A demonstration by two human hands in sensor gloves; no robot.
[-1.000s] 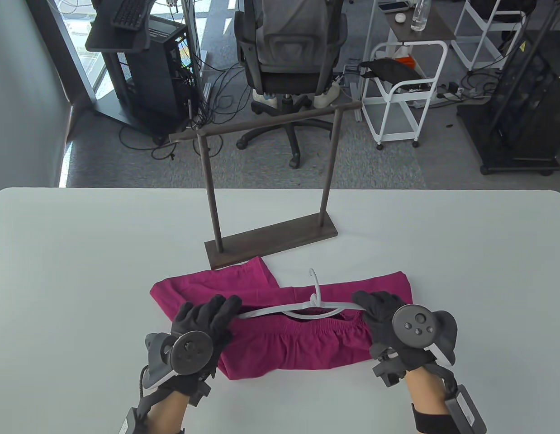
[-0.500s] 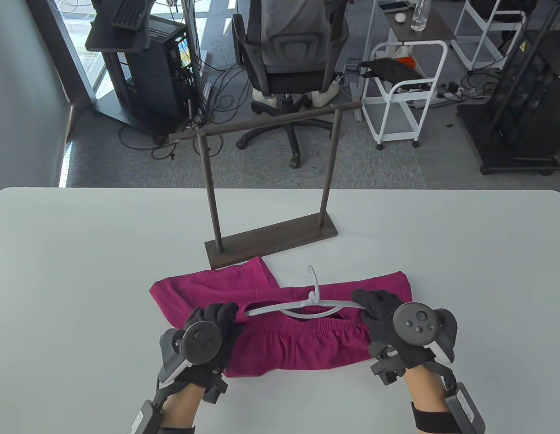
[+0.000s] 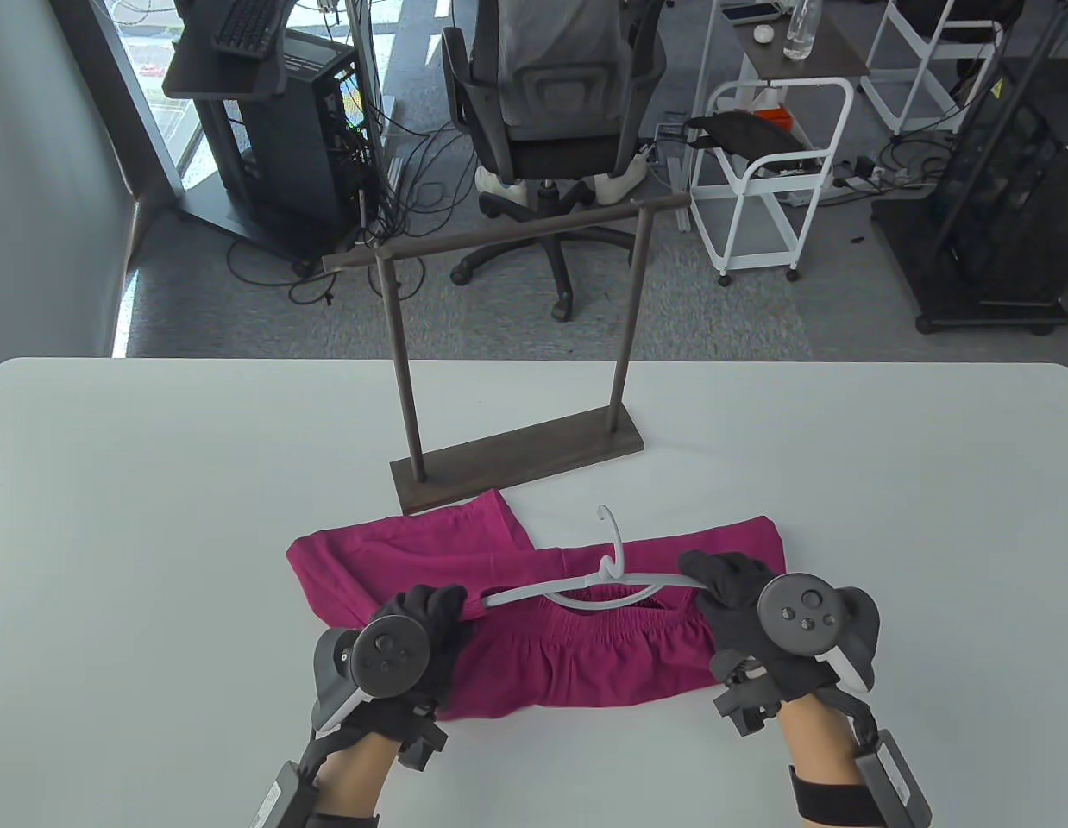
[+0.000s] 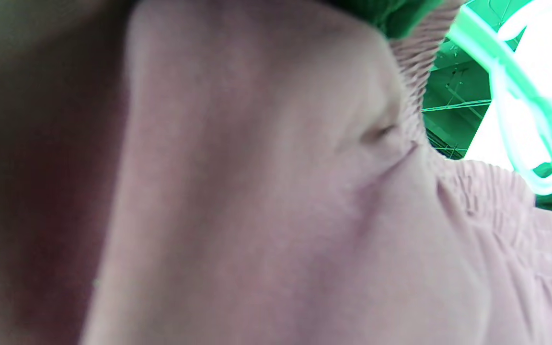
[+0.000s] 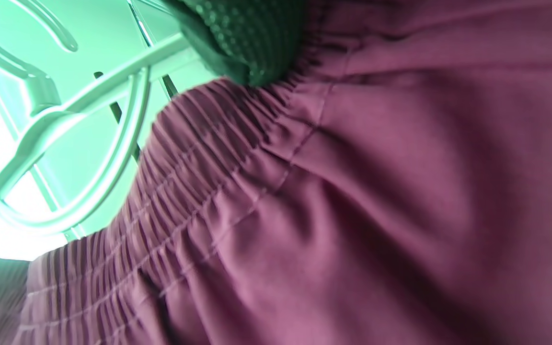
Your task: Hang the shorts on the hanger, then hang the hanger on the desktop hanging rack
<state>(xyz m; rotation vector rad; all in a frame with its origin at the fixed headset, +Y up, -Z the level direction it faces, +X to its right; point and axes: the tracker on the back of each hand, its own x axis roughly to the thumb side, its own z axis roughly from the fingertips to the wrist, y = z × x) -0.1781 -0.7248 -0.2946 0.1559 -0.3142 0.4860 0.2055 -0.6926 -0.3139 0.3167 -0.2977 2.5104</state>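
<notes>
Magenta shorts [image 3: 586,660] lie on the white table [image 3: 154,517], waistband toward the rack. A pale grey hanger [image 3: 586,591] lies across the waistband, hook pointing away from me. My left hand [image 3: 430,608] grips the hanger's left end together with the waistband fabric. At the hanger's right end my right hand [image 3: 715,578] holds it and the waistband too. In the wrist views the elastic waistband [image 5: 185,158] and the hanger [image 5: 89,120] fill the picture under a gloved fingertip [image 5: 242,43]. The dark wooden rack [image 3: 517,345] stands just behind the shorts.
The rack's base [image 3: 517,466] touches the far edge of one shorts leg. Beyond the table's far edge stand an office chair [image 3: 551,112], a white cart [image 3: 767,172] and computer towers. Bare tabletop lies to the left and right of the shorts.
My left hand slid right along the hanger and gathered the waistband. The hanger and its hook shifted slightly right. My right hand moved a little right as well.
</notes>
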